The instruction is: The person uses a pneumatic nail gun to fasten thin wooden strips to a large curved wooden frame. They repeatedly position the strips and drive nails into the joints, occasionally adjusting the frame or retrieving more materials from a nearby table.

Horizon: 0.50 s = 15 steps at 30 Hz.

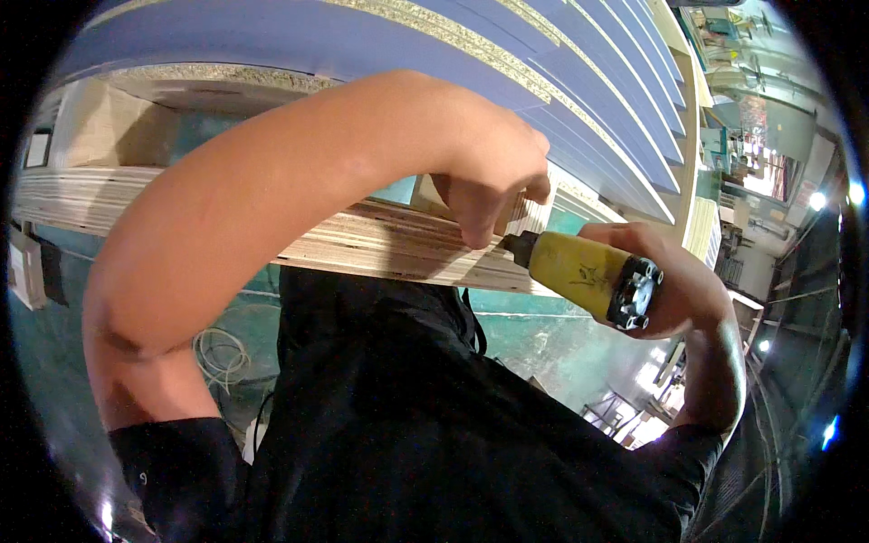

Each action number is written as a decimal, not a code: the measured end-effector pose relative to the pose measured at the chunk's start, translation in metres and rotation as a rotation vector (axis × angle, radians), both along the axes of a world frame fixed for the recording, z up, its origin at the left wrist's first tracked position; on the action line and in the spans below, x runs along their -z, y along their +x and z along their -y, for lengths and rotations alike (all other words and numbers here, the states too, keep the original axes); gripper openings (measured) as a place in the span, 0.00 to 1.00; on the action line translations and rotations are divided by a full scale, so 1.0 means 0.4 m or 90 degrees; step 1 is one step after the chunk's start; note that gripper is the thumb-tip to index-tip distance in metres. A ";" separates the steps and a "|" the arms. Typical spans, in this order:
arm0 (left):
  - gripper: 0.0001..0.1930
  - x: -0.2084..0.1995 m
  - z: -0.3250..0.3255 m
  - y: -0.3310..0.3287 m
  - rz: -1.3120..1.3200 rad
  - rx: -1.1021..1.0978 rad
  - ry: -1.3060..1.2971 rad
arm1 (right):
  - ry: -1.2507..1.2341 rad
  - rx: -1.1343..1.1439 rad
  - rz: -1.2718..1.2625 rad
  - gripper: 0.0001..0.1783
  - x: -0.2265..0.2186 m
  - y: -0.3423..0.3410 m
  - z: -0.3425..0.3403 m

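Observation:
My right hand [674, 281] is wrapped round a yellow power drill [579, 270] with a black rear cap. The drill points left, and its dark chuck end [520, 246] meets the edge of the layered plywood strips [389, 242] in front of my body. Just beside that tip, my left hand [493, 172] reaches over the strips with bent fingers. Its fingers are closed at the wood by a short upright plywood piece [532, 215]. Whatever they pinch, if anything, is hidden or too small to make out.
Long blue-faced particleboard panels [398, 45] stand in rows beyond the strips. A wooden frame compartment [136, 127] opens at the left. On the green floor [534, 330] lies a coiled pale hose [222, 357]. Workshop shelving and equipment line the right side.

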State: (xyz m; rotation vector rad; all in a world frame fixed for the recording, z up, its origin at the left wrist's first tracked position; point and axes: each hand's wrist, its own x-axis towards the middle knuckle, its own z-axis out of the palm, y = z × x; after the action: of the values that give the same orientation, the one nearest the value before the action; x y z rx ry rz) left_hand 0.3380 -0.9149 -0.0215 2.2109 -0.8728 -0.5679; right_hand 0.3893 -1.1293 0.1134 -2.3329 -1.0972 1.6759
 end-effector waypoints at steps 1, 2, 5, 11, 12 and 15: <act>0.43 0.001 0.002 -0.004 -0.007 -0.008 0.006 | -0.031 0.004 0.011 0.32 -0.004 -0.001 -0.008; 0.43 0.005 0.004 -0.004 -0.010 -0.012 0.003 | -0.028 0.015 0.017 0.33 -0.004 -0.002 -0.008; 0.43 0.013 0.010 0.000 -0.007 -0.009 -0.003 | -0.001 -0.002 0.059 0.36 -0.016 -0.010 0.008; 0.37 -0.004 -0.002 0.010 -0.016 0.013 -0.008 | -0.048 -0.094 0.099 0.35 -0.032 -0.012 -0.027; 0.34 -0.003 -0.009 0.013 -0.036 -0.004 -0.016 | -0.072 -0.105 0.097 0.34 -0.034 -0.006 -0.048; 0.29 -0.007 -0.001 0.022 -0.017 0.021 -0.031 | 0.073 -0.085 0.147 0.39 -0.010 -0.023 0.052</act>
State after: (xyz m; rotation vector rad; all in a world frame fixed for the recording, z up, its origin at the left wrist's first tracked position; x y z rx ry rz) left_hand 0.3468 -0.9145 -0.0188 2.1435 -0.9022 -0.5844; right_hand 0.3801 -1.1500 0.1175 -2.4753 -1.3775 1.3620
